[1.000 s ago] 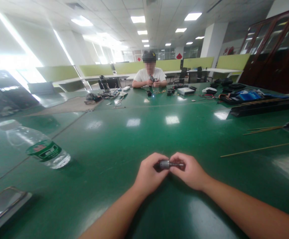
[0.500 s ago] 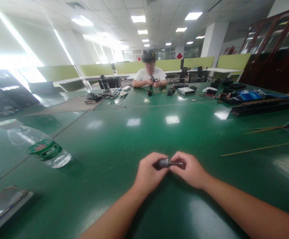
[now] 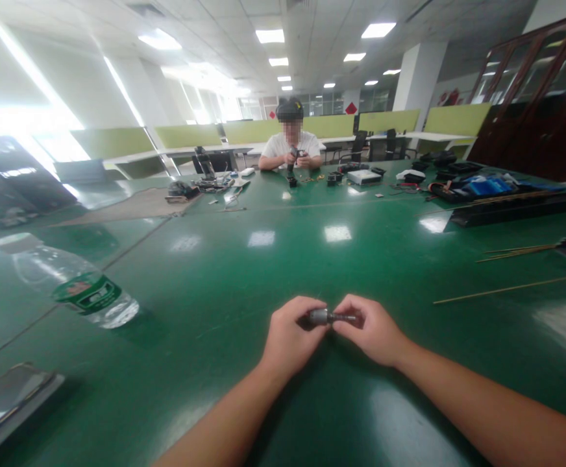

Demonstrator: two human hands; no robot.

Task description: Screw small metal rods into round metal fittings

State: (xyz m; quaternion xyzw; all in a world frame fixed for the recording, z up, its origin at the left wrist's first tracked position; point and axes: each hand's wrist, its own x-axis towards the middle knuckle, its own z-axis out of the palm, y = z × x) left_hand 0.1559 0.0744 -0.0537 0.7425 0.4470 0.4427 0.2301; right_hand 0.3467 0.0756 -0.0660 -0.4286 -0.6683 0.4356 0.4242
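Note:
Both my hands meet low over the green table, gripping one small grey metal cylinder with a thin shaft. My left hand is closed round the thicker grey end. The fingers of my right hand pinch the thin shaft end. The part lies level between them, just above the tabletop.
A plastic water bottle with a green label stands at the left. A phone lies at the lower left corner. Thin wooden sticks lie at the right. Across the table a person handles a small item among scattered parts.
My hands have barely shifted, drifting slightly up with the part still held. The person across the table has raised the item in their hands a little.

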